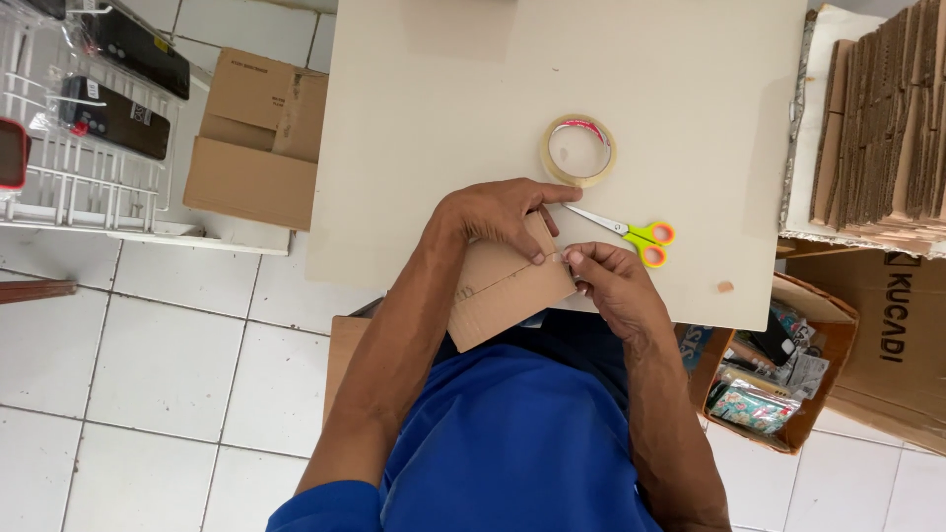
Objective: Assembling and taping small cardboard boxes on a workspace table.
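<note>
Scene: a person in a blue top leans over a pale bench point(690, 89), working a small cardboard box point(503, 291) at its near edge.
Box: flat-sided, brown, half on the bench and half over the person's lap — its long axis runs on a slant from lower left up to upper right, with a seam line crossing its top face.
Left hand point(503, 212): laid over the box's upper far corner, fingers spread and pressing down along the seam.
Right hand point(606, 281): fingertips pinched together at the box's right end, touching the left hand's fingertips — what is pinched is too small to tell; it may be a tape end.
Key relation: both hands meet at the box's upper right end; the box lies under the left hand and to the left of the right.
Scissors point(631, 234): yellow and orange handles, just beyond the right hand, blades pointing toward the left hand.
Tape roll point(578, 150): clear, lying flat on the bench, just beyond the scissors — nearer the left hand's fingertips.
Surroundings: stacked cardboard to the right, an open carton of packets on the tiled floor.
</note>
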